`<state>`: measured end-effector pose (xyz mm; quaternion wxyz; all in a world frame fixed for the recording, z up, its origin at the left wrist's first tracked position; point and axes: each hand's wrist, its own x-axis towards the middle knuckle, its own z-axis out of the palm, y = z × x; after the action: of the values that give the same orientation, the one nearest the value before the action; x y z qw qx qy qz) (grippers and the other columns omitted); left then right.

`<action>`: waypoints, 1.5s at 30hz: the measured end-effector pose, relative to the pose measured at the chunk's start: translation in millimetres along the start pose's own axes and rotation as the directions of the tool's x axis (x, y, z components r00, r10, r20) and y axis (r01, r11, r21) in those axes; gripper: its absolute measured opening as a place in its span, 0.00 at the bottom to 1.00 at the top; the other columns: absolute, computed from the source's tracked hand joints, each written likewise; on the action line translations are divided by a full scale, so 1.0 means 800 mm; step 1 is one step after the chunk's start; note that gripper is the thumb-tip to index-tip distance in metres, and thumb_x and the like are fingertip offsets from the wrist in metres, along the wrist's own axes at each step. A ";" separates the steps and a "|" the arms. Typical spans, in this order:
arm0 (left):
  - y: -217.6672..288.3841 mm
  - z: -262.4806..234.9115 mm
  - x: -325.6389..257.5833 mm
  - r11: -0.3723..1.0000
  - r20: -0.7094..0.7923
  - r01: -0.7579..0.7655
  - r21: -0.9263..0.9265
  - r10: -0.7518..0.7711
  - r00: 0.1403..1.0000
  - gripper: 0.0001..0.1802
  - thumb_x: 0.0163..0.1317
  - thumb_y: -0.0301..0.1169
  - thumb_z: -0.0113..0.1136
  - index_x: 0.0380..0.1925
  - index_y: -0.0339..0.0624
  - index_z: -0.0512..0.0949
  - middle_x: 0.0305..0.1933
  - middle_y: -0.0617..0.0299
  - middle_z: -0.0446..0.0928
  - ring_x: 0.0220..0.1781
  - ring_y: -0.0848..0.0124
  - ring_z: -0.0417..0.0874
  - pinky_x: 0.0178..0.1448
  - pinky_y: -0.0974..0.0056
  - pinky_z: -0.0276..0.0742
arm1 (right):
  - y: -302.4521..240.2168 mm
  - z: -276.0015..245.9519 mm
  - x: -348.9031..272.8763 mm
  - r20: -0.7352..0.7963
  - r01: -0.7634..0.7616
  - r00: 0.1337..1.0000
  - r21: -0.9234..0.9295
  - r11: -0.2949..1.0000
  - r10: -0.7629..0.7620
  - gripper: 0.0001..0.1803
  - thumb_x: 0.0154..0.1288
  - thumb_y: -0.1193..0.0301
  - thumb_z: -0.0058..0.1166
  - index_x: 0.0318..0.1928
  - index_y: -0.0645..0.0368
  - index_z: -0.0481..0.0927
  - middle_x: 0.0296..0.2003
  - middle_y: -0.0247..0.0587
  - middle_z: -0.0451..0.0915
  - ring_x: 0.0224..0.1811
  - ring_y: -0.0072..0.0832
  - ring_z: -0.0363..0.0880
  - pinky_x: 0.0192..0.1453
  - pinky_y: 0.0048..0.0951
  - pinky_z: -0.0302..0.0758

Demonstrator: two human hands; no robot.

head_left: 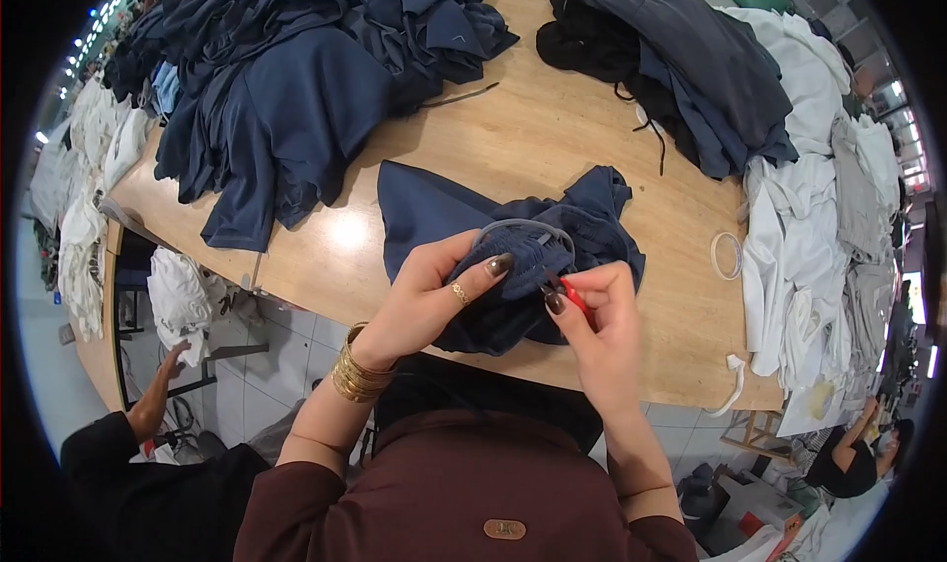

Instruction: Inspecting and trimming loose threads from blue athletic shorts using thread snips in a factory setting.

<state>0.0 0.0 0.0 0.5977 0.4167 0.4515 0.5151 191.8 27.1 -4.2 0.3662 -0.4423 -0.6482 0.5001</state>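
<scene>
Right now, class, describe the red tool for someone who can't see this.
Find the wooden table, then the navy garment at its near edge. There, the right hand grips the red tool, its bright colour standing out against that garment.

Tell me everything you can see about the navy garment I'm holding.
The navy garment sits crumpled at the front edge of the wooden table, its matte fabric smooth at left, bunched elsewhere. A grey cord-like strip curves along its gathered, elastic-looking part. Your left hand grips it, thumb on the gathers; your right hand holds a red tool there, contact unclear.
</scene>
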 end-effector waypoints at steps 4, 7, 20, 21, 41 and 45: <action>0.001 0.002 0.000 0.999 0.011 -0.023 0.047 0.023 1.000 0.15 0.65 0.30 0.56 0.47 0.31 0.74 0.38 0.68 0.77 0.41 0.85 0.70 0.46 0.75 0.71 | 0.003 0.003 0.000 0.066 -0.125 0.992 0.405 0.906 0.108 0.16 0.59 0.74 0.61 0.41 0.62 0.68 0.31 0.39 0.77 0.32 0.16 0.74 0.35 0.17 0.71; -0.001 0.000 -0.002 0.994 0.034 -0.028 0.108 0.025 0.999 0.15 0.65 0.30 0.56 0.47 0.31 0.74 0.37 0.68 0.77 0.40 0.85 0.70 0.45 0.75 0.71 | -0.004 -0.003 0.001 -0.066 0.109 0.992 0.010 0.994 -0.108 0.16 0.54 0.73 0.66 0.38 0.62 0.71 0.29 0.39 0.76 0.30 0.20 0.75 0.33 0.20 0.72; 0.008 -0.004 -0.002 0.973 0.094 -0.025 0.229 0.003 0.996 0.12 0.64 0.28 0.56 0.44 0.31 0.75 0.33 0.68 0.77 0.35 0.85 0.71 0.40 0.75 0.72 | -0.022 -0.031 0.013 0.100 0.433 0.895 -0.427 0.794 -0.435 0.13 0.46 0.73 0.69 0.29 0.62 0.76 0.24 0.37 0.77 0.22 0.27 0.73 0.26 0.23 0.68; 0.008 -0.003 -0.002 0.973 0.095 -0.026 0.229 0.004 0.995 0.12 0.64 0.28 0.56 0.44 0.31 0.75 0.33 0.68 0.77 0.35 0.85 0.71 0.40 0.75 0.72 | -0.023 -0.032 0.013 0.128 0.436 0.896 -0.426 0.793 -0.424 0.14 0.45 0.75 0.69 0.30 0.64 0.76 0.25 0.40 0.76 0.23 0.27 0.75 0.27 0.22 0.69; 0.014 -0.005 -0.001 0.978 0.122 -0.017 0.207 -0.009 0.992 0.12 0.65 0.28 0.54 0.45 0.31 0.75 0.34 0.68 0.77 0.36 0.85 0.71 0.40 0.76 0.73 | -0.030 -0.028 0.020 0.155 0.502 0.860 -0.423 0.755 -0.485 0.13 0.44 0.75 0.69 0.27 0.63 0.75 0.22 0.39 0.75 0.20 0.26 0.73 0.24 0.22 0.68; 0.014 -0.004 -0.001 0.978 0.120 -0.027 0.209 0.002 0.993 0.12 0.65 0.28 0.53 0.45 0.31 0.75 0.34 0.68 0.77 0.36 0.85 0.71 0.40 0.76 0.73 | -0.031 -0.028 0.019 0.161 0.497 0.864 -0.434 0.751 -0.478 0.13 0.43 0.75 0.69 0.27 0.64 0.75 0.22 0.39 0.75 0.20 0.27 0.73 0.24 0.22 0.68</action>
<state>-6.0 0.4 9.8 0.5722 0.5108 0.4640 0.4432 202.1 46.0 25.4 0.3549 -0.3221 -0.8477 0.2272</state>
